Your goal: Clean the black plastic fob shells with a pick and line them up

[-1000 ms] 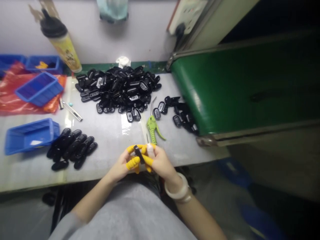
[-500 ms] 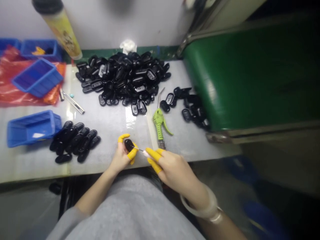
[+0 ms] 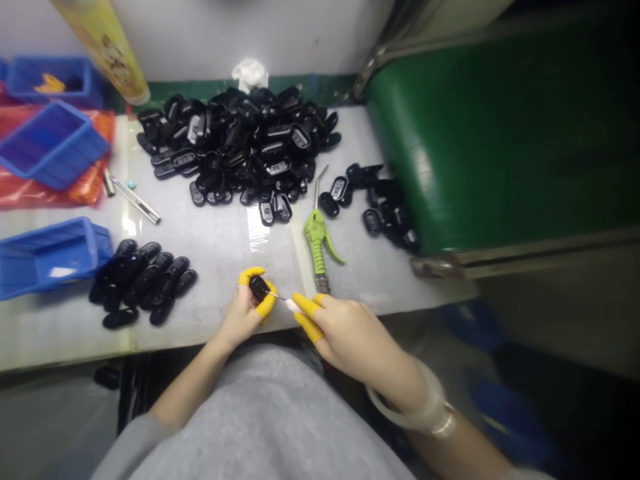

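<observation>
Between the yellow-sleeved fingers of my left hand (image 3: 244,312) is a small black car key fob shell (image 3: 259,287). My right hand (image 3: 345,330), also in yellow finger cots, pinches a thin metal-shafted tool (image 3: 279,296) with a whitish grip. Its tip reaches the right side of the shell; the exact contact is too small to make out. Beyond both hands lies a large heap of black fob shells (image 3: 235,150). A lime-green air blow gun (image 3: 317,243) rests just past my right hand.
Lined-up black shells (image 3: 145,277) lie left of my hands, beside a blue bin (image 3: 90,250). Another blue bin (image 3: 55,147) sits on red plastic bagging (image 3: 90,190). A silver utility knife (image 3: 137,200) is nearby. More shells (image 3: 390,213) border the green padded surface (image 3: 500,153) on the right.
The black shell has turned in my left hand, so a different face shows. The tool's tip stays against it. The whole view has shifted slightly.
</observation>
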The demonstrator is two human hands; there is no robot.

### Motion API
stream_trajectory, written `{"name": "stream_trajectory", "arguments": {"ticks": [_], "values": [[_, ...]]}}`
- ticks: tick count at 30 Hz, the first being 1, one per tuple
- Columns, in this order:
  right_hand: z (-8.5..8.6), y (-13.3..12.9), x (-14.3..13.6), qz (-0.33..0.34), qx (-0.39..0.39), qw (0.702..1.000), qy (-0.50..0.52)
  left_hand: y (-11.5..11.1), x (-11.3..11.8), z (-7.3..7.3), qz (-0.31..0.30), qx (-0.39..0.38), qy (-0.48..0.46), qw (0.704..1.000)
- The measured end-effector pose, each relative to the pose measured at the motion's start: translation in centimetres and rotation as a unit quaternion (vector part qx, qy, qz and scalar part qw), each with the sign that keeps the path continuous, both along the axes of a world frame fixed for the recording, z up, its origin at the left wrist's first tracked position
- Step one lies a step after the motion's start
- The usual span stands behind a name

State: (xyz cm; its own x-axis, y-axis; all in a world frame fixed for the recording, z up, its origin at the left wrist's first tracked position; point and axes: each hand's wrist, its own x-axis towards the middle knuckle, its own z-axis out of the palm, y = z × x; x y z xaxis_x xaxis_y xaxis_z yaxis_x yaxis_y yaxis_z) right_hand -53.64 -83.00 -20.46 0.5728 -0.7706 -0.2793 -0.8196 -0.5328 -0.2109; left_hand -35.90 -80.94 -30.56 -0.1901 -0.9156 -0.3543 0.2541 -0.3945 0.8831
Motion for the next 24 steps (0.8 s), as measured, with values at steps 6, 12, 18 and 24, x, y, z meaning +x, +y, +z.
{"name": "stream_trajectory", "arguments": {"ticks": [6,12,18,24], "values": [[-0.1,-0.6,-0.2,-0.011,0.09,0.996,-0.026,0.1,-0.1,-0.1,-0.003,-0.041,-0.048,0.998],[-0.1,-1.9,-0.3,-0.039,0.2,0.973,-0.109,0.1,0.0,-0.3,0.001,-0.065,-0.121,0.991],[-1.0,-2.6,-0.5,-0.028,0.238,0.958,-0.16,-0.1,0.0,-0.6,0.0,-0.075,-0.153,0.985],[-2.3,-1.4,-0.2,0.023,0.096,0.991,-0.091,0.0,0.1,-1.2,0.016,-0.075,-0.16,0.984]]}}
